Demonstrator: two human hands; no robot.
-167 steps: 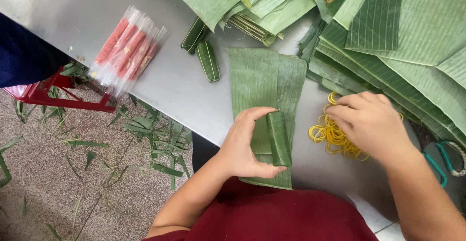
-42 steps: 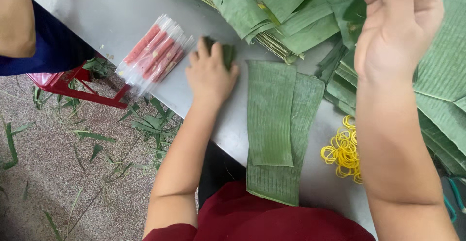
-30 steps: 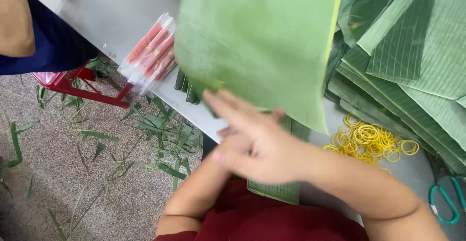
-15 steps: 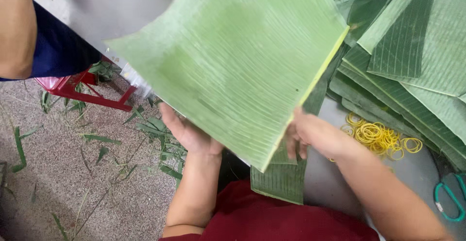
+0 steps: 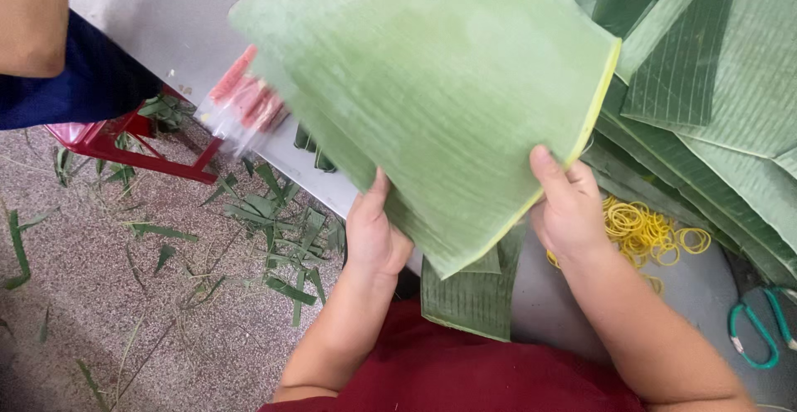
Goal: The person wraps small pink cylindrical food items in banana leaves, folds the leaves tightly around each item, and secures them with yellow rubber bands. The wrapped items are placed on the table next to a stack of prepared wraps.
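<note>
I hold a large light-green banana leaf sheet [image 5: 440, 88] up over the metal table [image 5: 149, 14] with both hands. My left hand [image 5: 375, 238] grips its near left edge from below. My right hand [image 5: 569, 209] pinches its near right corner, thumb on top by the yellowish edge. Under the sheet, a darker folded leaf strip [image 5: 469, 296] hangs over the table's near edge. A heap of yellow rubber bands [image 5: 652, 229] lies just right of my right hand.
A clear packet of red sticks [image 5: 245, 101] lies on the table, partly hidden by the sheet. Stacked dark leaves [image 5: 706, 72] fill the right side. Green-handled scissors [image 5: 760, 329] lie at the lower right. Another person's arm [image 5: 33, 14] and a red stool [image 5: 124, 151] are at left; leaf scraps litter the floor.
My left hand left the small bundles and my right brought a big leaf sheet over from the stack. Both hands now grip its near edge, and it has shifted slightly right.
</note>
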